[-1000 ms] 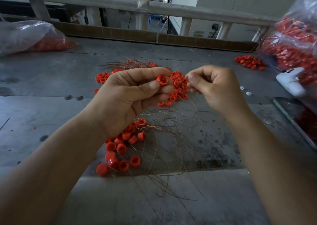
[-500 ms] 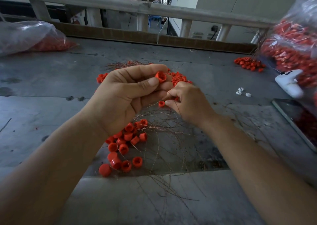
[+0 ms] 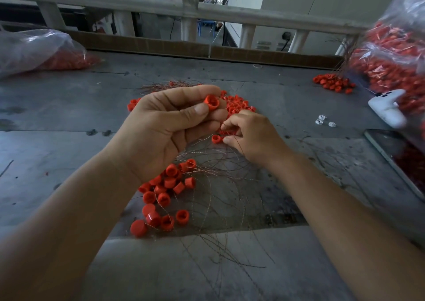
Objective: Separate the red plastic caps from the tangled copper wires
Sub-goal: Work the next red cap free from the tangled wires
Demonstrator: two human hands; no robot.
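Observation:
My left hand (image 3: 165, 126) is raised over the table and pinches one red plastic cap (image 3: 212, 102) between thumb and forefinger. My right hand (image 3: 251, 137) is lower, just right of it, its curled fingers pinching thin copper wires (image 3: 220, 169) beside a loose red cap (image 3: 216, 139). A tangle of copper wire spreads over the grey table below both hands. Several red caps (image 3: 165, 192) lie in a group under my left wrist. Another heap of caps (image 3: 236, 105) with wires sits behind my hands.
A clear bag of red caps (image 3: 41, 52) lies at the far left. A large full bag (image 3: 395, 54) stands at the right, with a small cap pile (image 3: 333, 83) and a white device (image 3: 388, 110) near it. A dark tablet (image 3: 400, 162) lies at the right edge. A railing (image 3: 207, 11) runs behind the table.
My right hand dropped from beside the left hand's cap down to the table and now pinches wires near a loose cap. My left hand kept its cap.

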